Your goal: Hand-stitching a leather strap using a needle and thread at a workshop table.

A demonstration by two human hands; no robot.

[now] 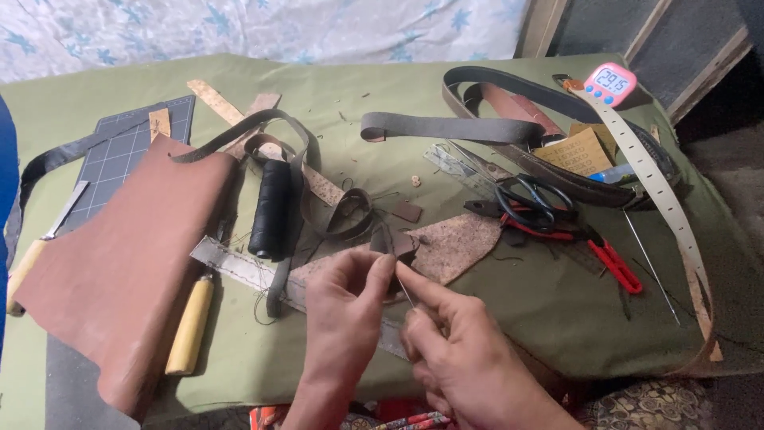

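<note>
The left hand (342, 318) pinches a small dark brown leather piece (395, 243) between thumb and forefinger, its fingers clenched on the lower edge. The piece is a short, folded scrap, darker than the hides around it, and it sits just in front of the black thread spool (272, 209), toward the person. The right hand (469, 362) holds a thin steel needle (404, 291) between thumb and forefinger; the needle slants up toward the leather piece, its tip close beside the left thumb (whether it has entered the leather cannot be told).

Taking the spool as the landmark: one spool only, standing on the green cloth of the bench (509, 318). To its left lies one large reddish-brown hide (127, 271), partly covering one dark cutting mat (131, 155). Below the spool a metal ruler (239, 267) runs slantwise, and beside it lies one yellow-handled tool (189, 326); a second tool with a pale handle (28, 267) lies further left, beyond the hide. To the right of the spool lies one mottled tan leather offcut (458, 243), then one pair of black-handled scissors (533, 203) and one pair of red-handled pliers (613, 263). Far right, one pale punched strap (656, 179) curves past one pink digital timer (611, 84). Behind the spool lies one grey folded strap (446, 127).
</note>
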